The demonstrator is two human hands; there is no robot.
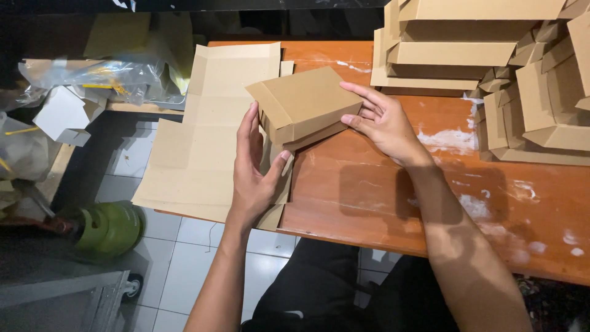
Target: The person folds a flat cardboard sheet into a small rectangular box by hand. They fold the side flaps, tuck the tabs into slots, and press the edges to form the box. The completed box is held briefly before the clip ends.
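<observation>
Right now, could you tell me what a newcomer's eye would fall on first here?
A half-folded brown cardboard box at centre, held between the left hand and right hand. Flat cardboard blanks lie beneath it at the orange wooden table's left edge, and finished folded boxes are stacked at top right.

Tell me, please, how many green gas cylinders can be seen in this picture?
1. The green gas cylinder stands on the tiled floor at lower left, below the table edge and left of the left hand. Others may be hidden in the dark clutter.
</observation>
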